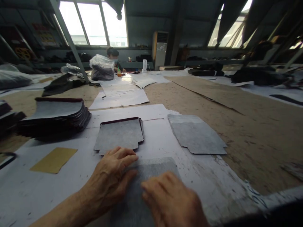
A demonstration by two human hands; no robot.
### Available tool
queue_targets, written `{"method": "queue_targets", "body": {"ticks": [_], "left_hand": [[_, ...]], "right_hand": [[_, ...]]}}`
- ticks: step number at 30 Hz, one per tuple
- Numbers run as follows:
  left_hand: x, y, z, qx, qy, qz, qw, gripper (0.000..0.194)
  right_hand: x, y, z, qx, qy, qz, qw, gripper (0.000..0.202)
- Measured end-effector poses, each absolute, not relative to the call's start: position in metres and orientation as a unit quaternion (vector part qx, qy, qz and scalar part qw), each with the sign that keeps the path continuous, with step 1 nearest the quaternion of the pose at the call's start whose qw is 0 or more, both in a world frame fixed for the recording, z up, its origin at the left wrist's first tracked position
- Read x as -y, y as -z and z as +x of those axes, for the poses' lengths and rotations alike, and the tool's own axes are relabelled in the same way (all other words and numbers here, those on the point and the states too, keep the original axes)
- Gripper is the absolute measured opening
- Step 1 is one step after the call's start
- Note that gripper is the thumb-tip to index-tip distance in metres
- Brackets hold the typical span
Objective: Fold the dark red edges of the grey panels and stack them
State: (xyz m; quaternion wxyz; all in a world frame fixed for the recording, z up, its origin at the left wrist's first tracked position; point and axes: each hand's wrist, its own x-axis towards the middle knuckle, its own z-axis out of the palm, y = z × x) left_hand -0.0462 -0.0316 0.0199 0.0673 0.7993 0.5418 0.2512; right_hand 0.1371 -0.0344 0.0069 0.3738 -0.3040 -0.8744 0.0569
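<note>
A grey fabric panel [151, 167] lies on the white paper nearest me, partly covered by both hands. My left hand [113, 173] rests at its left edge, thumb and fingers apart, holding nothing. On the panel's right part is my right hand [170, 198], blurred, with its fingers bent together; whatever they pinch is hidden. Just beyond the left hand sits a small stack of grey panels with a dark folded edge [120, 134]. Another grey panel [196, 134] lies flat to the right.
A tall stack of dark-edged panels [56, 116] stands at the left, with a tan piece [54, 160] in front of it. Farther back are white paper sheets [120, 94], a plastic bag [102, 67] and a seated person [113, 56]. Brown sheeting [236, 126] covers the right side.
</note>
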Motion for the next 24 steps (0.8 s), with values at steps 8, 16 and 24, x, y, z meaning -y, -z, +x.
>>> {"method": "queue_targets", "body": {"ticks": [8, 16, 24], "left_hand": [[0.022, -0.01, -0.031, -0.575, -0.195, 0.795, 0.018, 0.03], [0.023, -0.003, -0.032, -0.508, -0.308, 0.804, -0.023, 0.028], [0.025, -0.003, -0.034, -0.431, -0.294, 0.85, -0.075, 0.03]], "right_hand": [[-0.027, -0.022, 0.165, 0.921, -0.048, -0.331, 0.2, 0.028], [-0.035, -0.021, 0.172, 0.935, -0.006, -0.253, 0.247, 0.018], [-0.031, -0.017, 0.176, 0.948, 0.035, -0.18, 0.261, 0.028]]}}
